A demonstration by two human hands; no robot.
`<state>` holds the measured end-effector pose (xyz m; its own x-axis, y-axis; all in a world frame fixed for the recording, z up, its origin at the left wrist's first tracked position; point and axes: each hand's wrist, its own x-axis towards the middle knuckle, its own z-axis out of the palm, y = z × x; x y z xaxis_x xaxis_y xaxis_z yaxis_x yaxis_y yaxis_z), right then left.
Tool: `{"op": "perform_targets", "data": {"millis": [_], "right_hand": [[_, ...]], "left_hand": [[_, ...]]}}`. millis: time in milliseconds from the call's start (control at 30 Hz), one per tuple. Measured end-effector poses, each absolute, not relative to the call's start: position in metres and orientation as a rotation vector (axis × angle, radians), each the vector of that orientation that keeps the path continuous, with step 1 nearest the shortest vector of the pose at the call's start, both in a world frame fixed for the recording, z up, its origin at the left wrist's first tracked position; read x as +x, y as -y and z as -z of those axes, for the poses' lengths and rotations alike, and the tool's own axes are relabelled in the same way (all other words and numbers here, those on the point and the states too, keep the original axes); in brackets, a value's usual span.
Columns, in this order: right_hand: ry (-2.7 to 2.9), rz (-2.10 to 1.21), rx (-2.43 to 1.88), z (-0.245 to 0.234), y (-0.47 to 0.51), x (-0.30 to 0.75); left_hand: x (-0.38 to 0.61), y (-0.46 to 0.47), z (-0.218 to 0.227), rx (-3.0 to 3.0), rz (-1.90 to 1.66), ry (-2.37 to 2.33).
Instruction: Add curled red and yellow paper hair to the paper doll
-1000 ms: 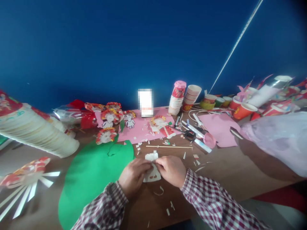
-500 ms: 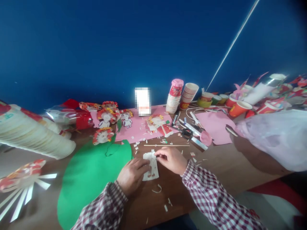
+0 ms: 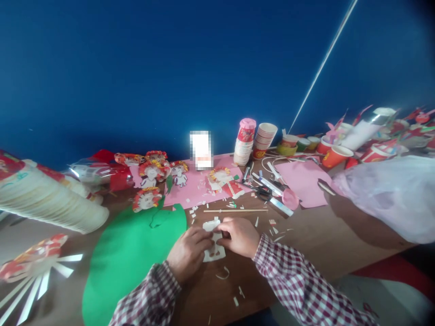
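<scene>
A small white piece of paper (image 3: 207, 256) lies on the brown table in front of me, with brownish marks near its lower end. From its left side my left hand (image 3: 190, 251) reaches over it, fingers bent and pressed on the paper. My right hand (image 3: 238, 235) comes in from the right, thumb and forefinger closed over the paper's upper middle. Whatever sits between those fingertips is too small or hidden to make out. The fingertips of both hands nearly meet. A thin wooden stick (image 3: 236, 210) lies just beyond the paper.
Green paper (image 3: 132, 267) spreads at left, near a long stack of paper cups (image 3: 64, 199). Pink sheets (image 3: 190, 192), paper-cut figures (image 3: 180, 174), scissors (image 3: 263, 192) and upright cup stacks (image 3: 243, 151) stand or lie behind. A plastic bag (image 3: 397, 194) is at right; paper scraps are scattered around.
My right hand's fingertips have moved a little down and left over the paper, nearer my left fingers. My left hand stays on the paper. The view has shifted slightly.
</scene>
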<state>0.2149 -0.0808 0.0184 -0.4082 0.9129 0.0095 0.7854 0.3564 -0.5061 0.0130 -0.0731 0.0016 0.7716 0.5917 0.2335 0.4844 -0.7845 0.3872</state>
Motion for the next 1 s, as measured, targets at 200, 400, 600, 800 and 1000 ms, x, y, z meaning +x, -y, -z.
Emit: {"op": "perform_targets", "data": {"millis": [200, 400, 600, 800, 1000], "right_hand": [[2.339, -0.647, -1.502, -0.02, 0.08, 0.216], [2.303, -0.652, -1.503, -0.018, 0.078, 0.216], [2.25, -0.648, -1.465, -0.016, 0.081, 0.215], [2.185, -0.647, -1.496, -0.03, 0.09, 0.228], [2.161, -0.739, -1.339, -0.075, 0.137, 0.249]], "left_hand": [[0.024, 0.071, -0.016, 2.64, -0.426, -0.859], [0.027, 0.072, -0.009, 2.635, -0.446, -0.913], [0.025, 0.074, -0.006, 2.658, -0.461, -0.926], [0.023, 0.072, -0.001, 2.715, -0.508, -0.896], [0.019, 0.07, 0.005, 2.755, -0.564, -0.842]]}}
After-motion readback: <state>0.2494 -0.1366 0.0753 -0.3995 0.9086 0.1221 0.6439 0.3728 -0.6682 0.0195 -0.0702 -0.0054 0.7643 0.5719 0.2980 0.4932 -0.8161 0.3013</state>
